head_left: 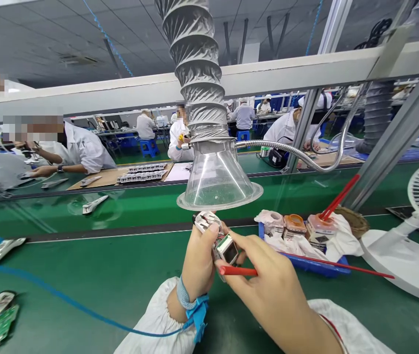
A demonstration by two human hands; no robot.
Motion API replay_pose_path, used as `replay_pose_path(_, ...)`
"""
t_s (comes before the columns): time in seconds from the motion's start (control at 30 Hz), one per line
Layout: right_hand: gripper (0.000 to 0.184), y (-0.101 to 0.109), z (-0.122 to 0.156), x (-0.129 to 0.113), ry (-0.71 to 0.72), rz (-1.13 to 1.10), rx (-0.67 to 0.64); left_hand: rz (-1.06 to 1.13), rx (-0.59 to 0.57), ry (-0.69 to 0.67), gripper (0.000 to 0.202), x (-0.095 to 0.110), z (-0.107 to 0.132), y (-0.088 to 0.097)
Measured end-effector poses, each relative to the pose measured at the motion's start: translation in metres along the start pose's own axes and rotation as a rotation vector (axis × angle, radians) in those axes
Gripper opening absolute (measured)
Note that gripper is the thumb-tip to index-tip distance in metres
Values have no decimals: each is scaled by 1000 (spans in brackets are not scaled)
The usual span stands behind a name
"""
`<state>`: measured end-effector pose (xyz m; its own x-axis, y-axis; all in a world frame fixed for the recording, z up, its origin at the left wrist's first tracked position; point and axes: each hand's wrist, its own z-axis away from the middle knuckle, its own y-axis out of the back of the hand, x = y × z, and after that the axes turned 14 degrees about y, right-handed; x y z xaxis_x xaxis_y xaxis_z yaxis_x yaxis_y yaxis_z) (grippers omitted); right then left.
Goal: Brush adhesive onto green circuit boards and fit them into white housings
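The left hand, a blue wrist strap on it, is closed around a small silver-and-white electronic part, holding it up just near of the clear plastic funnel hood, above the green bench mat. The right hand pinches a thin red stick, its tip at the part's near side. The work looks like fine touching-up, so it would go best with the part braced steady under the hood and light, short strokes. A blue tray of small jars sits close on the right.
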<state>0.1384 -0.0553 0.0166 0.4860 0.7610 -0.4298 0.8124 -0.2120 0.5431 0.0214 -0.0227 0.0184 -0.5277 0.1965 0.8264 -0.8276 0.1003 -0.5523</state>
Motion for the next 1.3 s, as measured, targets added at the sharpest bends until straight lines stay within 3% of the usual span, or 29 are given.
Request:
replay_pose_path(0.13, 21, 10, -8, -3, -159, -68, 20, -32, 2, 19, 25, 4, 0, 1)
replay_pose_path(0.23, 17, 20, -18, 3, -334, -284, -104, -26, 5, 159, 39, 9, -1, 1)
replay_pose_path(0.33, 21, 24, -22, 15, -477, -517, -206, -23, -11, 267, 39, 13, -3, 2)
replay_pose_path(0.53, 31, 20, -21, 31, -520, -765, -219, 42, -43, 328, 36, 12, -8, 6)
replay_pose_path(0.63, 30, 17, -22, 28, -539, -694, -201, 67, -5, 316, 36, 10, -9, 4)
replay_pose_path(0.73, 28, 10, -19, 20, -484, -459, -103, 93, 68, 265, 37, 9, -10, -1)
replay_pose_path(0.87, 28, 0, -12, 14, -284, -216, 66, 131, 147, 188, 24, 5, -11, -6)
replay_pose_path(0.93, 29, -3, -9, 13, -230, -141, 116, 143, 141, 163, 18, 3, -11, -7)
replay_pose_path(1.1, 31, -7, -4, 11, -121, -17, 145, 107, 120, 111, 24, 5, -10, -5)
replay_pose_path(1.3, 28, -10, 1, 9, -14, 112, 200, 56, 71, 190, 18, 12, -6, -1)
